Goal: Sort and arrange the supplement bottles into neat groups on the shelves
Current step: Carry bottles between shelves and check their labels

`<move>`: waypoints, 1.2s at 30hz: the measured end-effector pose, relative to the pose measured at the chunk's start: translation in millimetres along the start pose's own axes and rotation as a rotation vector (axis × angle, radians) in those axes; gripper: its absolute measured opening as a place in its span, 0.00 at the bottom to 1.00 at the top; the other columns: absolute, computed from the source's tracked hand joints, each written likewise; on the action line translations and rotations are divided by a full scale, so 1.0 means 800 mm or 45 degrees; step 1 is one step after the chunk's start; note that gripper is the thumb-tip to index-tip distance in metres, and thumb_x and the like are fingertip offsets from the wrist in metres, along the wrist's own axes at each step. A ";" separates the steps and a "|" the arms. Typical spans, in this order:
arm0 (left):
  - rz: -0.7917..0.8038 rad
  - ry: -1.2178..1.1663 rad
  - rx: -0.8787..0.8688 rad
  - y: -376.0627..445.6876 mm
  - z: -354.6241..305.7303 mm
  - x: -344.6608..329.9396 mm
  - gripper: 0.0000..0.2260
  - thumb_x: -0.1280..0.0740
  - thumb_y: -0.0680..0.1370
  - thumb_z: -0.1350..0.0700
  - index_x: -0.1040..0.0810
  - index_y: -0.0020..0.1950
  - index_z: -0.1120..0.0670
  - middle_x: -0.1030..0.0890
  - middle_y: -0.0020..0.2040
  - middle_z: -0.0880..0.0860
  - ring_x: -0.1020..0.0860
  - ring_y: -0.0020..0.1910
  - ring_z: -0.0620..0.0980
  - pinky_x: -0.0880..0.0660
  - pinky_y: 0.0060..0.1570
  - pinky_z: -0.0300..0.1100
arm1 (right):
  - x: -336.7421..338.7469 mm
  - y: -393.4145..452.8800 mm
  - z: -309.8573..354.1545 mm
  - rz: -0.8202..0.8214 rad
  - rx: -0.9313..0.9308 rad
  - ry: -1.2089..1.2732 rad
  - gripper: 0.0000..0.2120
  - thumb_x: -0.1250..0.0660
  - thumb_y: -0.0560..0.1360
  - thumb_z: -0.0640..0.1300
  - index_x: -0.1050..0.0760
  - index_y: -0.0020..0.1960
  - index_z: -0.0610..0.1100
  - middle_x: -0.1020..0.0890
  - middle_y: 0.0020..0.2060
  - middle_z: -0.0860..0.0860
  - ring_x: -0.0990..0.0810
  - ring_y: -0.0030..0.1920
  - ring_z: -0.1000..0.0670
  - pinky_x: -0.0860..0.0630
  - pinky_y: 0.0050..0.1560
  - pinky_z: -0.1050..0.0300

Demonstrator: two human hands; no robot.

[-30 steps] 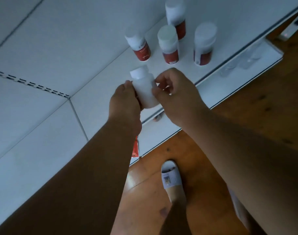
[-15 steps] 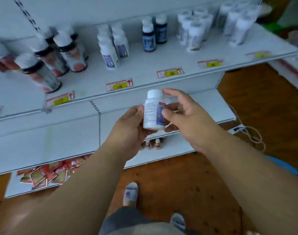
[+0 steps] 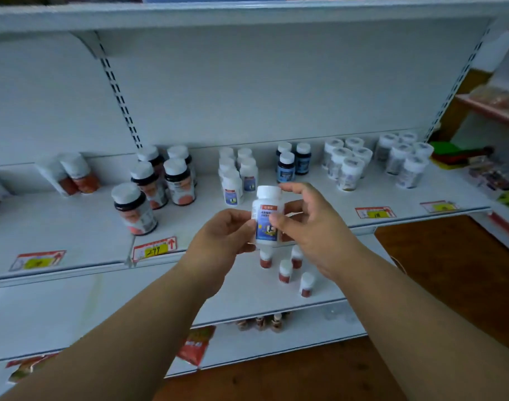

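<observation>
Left hand (image 3: 223,237) fingers curl round the left side of a white supplement bottle (image 3: 267,217); right hand (image 3: 311,227) pinches the same bottle from the right, thumb across the label, forefinger reaching over by the white cap, remaining fingers loosely bent behind; bottle upright, held in the air between the two hands, blue-and-white label with a red strip at its top facing the camera.

Just beyond the fingers, on the middle shelf (image 3: 74,227), a cluster of matching white bottles with blue labels (image 3: 237,178), standing in two short rows; to the right of that, three dark blue bottles (image 3: 292,163); further right, two groups of white bottles with pale printed caps (image 3: 346,162) and (image 3: 403,159); left of the fingers, dark-collared bottles with orange labels (image 3: 158,183), one standing apart nearer the shelf edge; far left, two white bottles with orange labels (image 3: 71,175), tilted.

Price tags (image 3: 154,250) in red and yellow along the middle shelf's front edge; writing mostly too blurred to read.

Below the fingers, on the lower shelf (image 3: 74,302), four small white bottles with red bands (image 3: 288,269), loosely scattered, upright, apart from each other; under that shelf, red packets (image 3: 197,344) and several small brown items, too dim to tell.

Wooden floor (image 3: 450,285) to the right; another rack with mixed goods at the far right edge.
</observation>
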State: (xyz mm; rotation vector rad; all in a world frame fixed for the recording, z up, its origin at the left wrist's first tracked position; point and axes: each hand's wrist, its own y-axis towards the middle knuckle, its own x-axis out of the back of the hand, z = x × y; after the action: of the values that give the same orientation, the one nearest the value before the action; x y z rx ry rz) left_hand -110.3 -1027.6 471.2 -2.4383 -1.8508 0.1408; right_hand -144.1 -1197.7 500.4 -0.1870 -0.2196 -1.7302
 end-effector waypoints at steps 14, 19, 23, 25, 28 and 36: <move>-0.376 0.821 0.090 0.146 0.018 -0.021 0.10 0.35 0.81 0.53 0.20 0.61 0.48 0.17 0.54 0.49 0.21 0.51 0.50 0.25 0.52 0.42 | -0.037 0.185 -0.092 -0.015 0.230 -0.553 0.25 0.26 0.73 0.50 0.34 0.64 0.51 0.23 0.60 0.50 0.21 0.54 0.49 0.24 0.50 0.54; -0.434 0.848 0.223 0.166 0.032 -0.031 0.13 0.37 0.81 0.55 0.22 0.65 0.45 0.19 0.58 0.46 0.22 0.56 0.48 0.27 0.55 0.40 | -0.036 0.228 -0.126 0.099 0.353 -0.608 0.24 0.28 0.74 0.51 0.32 0.65 0.47 0.24 0.59 0.47 0.24 0.56 0.47 0.25 0.51 0.52; -0.510 0.849 0.202 0.166 0.035 -0.035 0.15 0.35 0.81 0.56 0.23 0.67 0.46 0.19 0.59 0.44 0.22 0.55 0.44 0.26 0.56 0.39 | -0.032 0.239 -0.129 0.125 0.418 -0.643 0.25 0.28 0.74 0.49 0.32 0.67 0.46 0.26 0.61 0.45 0.25 0.58 0.46 0.25 0.54 0.49; -0.562 0.843 0.169 0.159 0.034 -0.039 0.14 0.35 0.80 0.56 0.23 0.66 0.46 0.20 0.58 0.44 0.22 0.53 0.44 0.27 0.52 0.38 | -0.028 0.231 -0.130 0.106 0.441 -0.661 0.26 0.27 0.73 0.47 0.32 0.67 0.45 0.26 0.61 0.44 0.26 0.59 0.45 0.26 0.56 0.50; -0.569 0.854 0.089 0.139 0.034 -0.049 0.15 0.34 0.80 0.57 0.24 0.66 0.47 0.22 0.57 0.44 0.23 0.51 0.43 0.30 0.44 0.31 | -0.015 0.195 -0.127 0.084 0.498 -0.682 0.28 0.26 0.71 0.42 0.33 0.68 0.43 0.27 0.61 0.44 0.27 0.60 0.46 0.27 0.58 0.52; -0.495 0.929 -0.320 0.056 0.055 -0.076 0.14 0.32 0.79 0.60 0.23 0.64 0.50 0.23 0.57 0.45 0.22 0.50 0.43 0.26 0.50 0.35 | 0.029 0.063 -0.105 0.027 0.612 -0.715 0.23 0.29 0.73 0.39 0.30 0.66 0.42 0.27 0.60 0.44 0.25 0.60 0.46 0.26 0.59 0.54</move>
State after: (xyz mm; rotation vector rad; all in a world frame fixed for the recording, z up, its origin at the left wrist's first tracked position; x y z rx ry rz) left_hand -89.1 -1098.0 424.0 -1.7977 -1.9699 -0.9146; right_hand -98.7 -1249.0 426.7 -0.3142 -1.0271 -1.5215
